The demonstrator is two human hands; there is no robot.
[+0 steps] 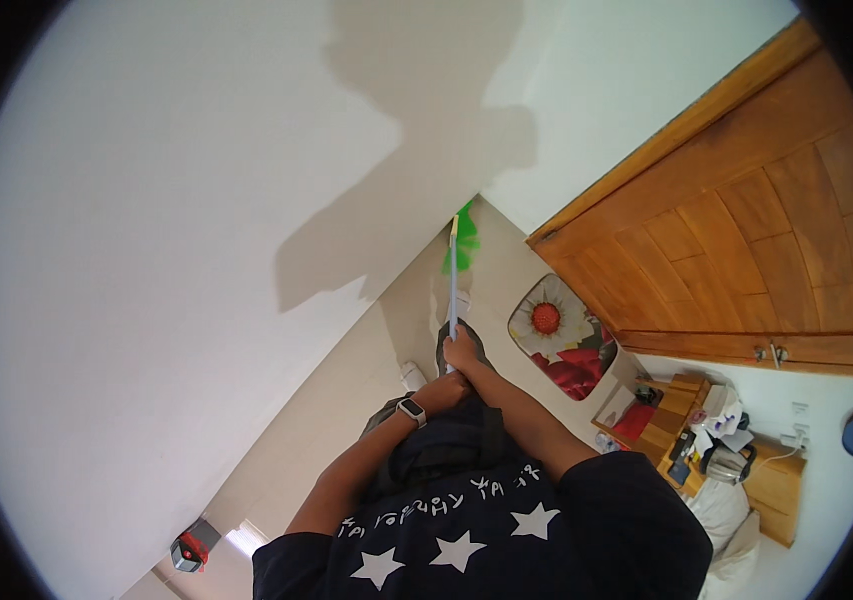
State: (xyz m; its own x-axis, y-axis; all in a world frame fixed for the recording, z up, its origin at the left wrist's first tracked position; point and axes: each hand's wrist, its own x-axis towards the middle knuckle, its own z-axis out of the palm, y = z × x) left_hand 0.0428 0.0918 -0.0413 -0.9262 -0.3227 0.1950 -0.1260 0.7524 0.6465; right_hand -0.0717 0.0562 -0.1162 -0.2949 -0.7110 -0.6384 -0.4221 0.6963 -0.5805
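Broom slants down away from the person's body, green bristles at the floor corner, beside the white wall. Right hand is wrapped round the grey handle, nearer the bristles. Left hand, watch on wrist, is closed round the handle by the body; fingers partly hidden. Floral mat lies right of the broom, near the wooden door. Kettle sits among clutter at far right, well apart from both hands.

Dark T-shirt, three white stars, white-strapped watch
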